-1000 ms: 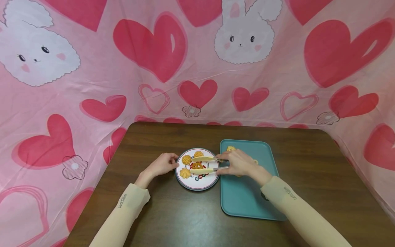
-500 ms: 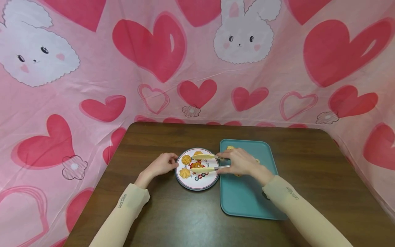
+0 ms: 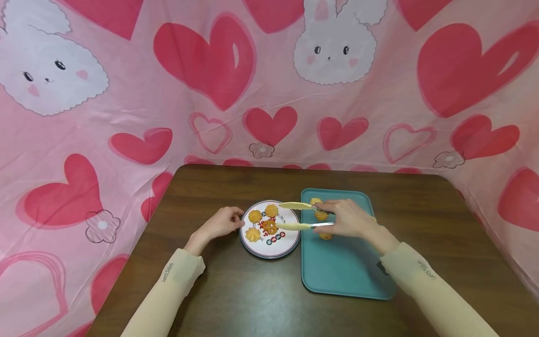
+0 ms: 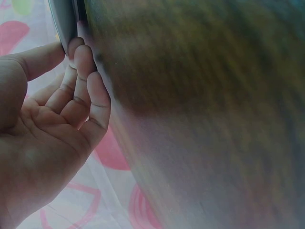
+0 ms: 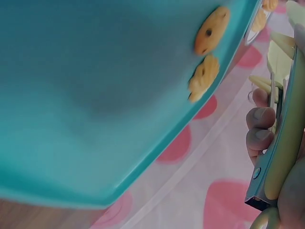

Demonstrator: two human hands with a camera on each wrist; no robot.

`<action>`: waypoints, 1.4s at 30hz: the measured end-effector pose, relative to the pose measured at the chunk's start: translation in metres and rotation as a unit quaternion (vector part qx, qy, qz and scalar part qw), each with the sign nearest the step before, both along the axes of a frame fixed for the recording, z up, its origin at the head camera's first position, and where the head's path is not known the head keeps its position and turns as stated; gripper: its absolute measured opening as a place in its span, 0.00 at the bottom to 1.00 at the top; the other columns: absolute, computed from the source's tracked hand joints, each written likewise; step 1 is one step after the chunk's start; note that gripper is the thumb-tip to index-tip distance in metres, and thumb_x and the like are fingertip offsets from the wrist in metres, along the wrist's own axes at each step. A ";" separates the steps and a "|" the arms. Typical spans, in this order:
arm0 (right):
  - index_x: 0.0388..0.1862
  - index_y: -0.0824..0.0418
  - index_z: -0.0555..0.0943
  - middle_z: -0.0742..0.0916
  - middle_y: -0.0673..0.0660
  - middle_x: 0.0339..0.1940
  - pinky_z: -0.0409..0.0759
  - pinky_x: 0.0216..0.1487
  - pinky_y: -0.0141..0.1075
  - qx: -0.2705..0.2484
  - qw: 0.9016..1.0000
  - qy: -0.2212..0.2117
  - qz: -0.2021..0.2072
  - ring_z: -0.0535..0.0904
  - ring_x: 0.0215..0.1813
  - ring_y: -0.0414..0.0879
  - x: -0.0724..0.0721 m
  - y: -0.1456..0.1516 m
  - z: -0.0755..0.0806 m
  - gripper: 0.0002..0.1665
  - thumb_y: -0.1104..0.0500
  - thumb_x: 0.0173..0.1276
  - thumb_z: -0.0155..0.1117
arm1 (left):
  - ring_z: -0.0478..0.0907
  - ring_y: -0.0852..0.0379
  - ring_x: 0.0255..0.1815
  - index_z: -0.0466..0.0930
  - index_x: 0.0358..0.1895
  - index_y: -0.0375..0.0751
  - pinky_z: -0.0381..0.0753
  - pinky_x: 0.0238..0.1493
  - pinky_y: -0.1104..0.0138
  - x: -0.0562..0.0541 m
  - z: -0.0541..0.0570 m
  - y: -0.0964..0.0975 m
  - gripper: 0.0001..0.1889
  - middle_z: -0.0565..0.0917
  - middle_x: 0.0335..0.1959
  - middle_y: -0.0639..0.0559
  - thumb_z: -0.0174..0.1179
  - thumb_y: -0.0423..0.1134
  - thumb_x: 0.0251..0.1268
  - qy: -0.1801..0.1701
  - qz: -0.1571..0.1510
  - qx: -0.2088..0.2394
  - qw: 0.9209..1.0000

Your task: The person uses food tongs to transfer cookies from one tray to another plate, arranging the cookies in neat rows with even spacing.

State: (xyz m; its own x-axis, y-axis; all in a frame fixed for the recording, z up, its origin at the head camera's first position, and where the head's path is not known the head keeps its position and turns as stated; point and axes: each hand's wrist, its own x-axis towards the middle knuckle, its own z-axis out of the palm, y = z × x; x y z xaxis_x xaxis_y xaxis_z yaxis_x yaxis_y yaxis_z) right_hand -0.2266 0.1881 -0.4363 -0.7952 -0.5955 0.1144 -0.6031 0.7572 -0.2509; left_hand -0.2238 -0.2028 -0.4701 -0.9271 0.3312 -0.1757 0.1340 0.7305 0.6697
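Observation:
My left hand (image 3: 222, 221) pinches the left rim of a white printed plate (image 3: 269, 252); the left wrist view shows thumb and fingertips at the plate's edge (image 4: 62, 19). On the plate lie two swirl cookies (image 3: 255, 216), a scalloped cookie (image 3: 252, 234) and a browner pretzel-shaped cookie (image 3: 270, 227). My right hand (image 3: 347, 217) grips food tongs (image 3: 298, 226) with pale yellow tips. Those tips are spread apart over the plate's right side, with nothing between them. In the right wrist view, fingers wrap the tongs' handle (image 5: 286, 129).
Right of the plate lies a teal tray (image 3: 337, 276). Several cookies are along its left side, among them a chip-dotted cookie (image 5: 212, 29) and a ridged cookie (image 5: 204, 78); my right hand partly covers this area. A heart-patterned cloth (image 3: 202, 131) hangs behind the brown table (image 3: 236, 290).
The tongs have spread and moved right, away from the pretzel-shaped cookie, which stays on the plate. My right hand has shifted right over the tray. The left hand keeps its place.

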 end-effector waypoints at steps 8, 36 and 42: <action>0.63 0.57 0.82 0.86 0.58 0.55 0.80 0.51 0.53 -0.014 1.000 0.013 -0.016 0.83 0.54 0.54 0.001 0.031 0.001 0.47 0.27 0.53 0.71 | 0.73 0.55 0.25 0.80 0.58 0.31 0.73 0.28 0.65 0.000 0.000 0.000 0.19 0.79 0.27 0.51 0.66 0.36 0.66 0.005 -0.001 -0.003 1.000; 0.62 0.59 0.82 0.88 0.57 0.50 0.82 0.40 0.47 -0.020 0.996 -0.008 -0.089 0.85 0.44 0.48 0.034 0.105 -0.010 0.46 0.31 0.52 0.75 | 0.73 0.55 0.25 0.79 0.59 0.31 0.73 0.28 0.65 0.001 0.002 0.002 0.20 0.79 0.28 0.51 0.66 0.36 0.66 0.001 0.002 -0.004 1.000; 0.61 0.59 0.83 0.88 0.57 0.49 0.82 0.44 0.51 -0.023 0.996 0.002 -0.083 0.85 0.47 0.51 0.046 0.112 -0.017 0.46 0.29 0.51 0.74 | 0.73 0.56 0.25 0.79 0.58 0.32 0.73 0.28 0.65 0.001 0.002 0.002 0.20 0.79 0.28 0.51 0.66 0.36 0.66 0.001 0.002 -0.004 1.000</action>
State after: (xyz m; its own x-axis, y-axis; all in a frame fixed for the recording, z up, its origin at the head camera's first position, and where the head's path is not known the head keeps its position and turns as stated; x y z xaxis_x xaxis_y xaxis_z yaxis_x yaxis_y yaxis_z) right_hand -0.1806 0.3001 -0.4531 -0.8817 -0.4501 0.1417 -0.4718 0.8340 -0.2862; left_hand -0.2225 -0.2007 -0.4679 -0.9289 0.3263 -0.1755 0.1332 0.7361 0.6637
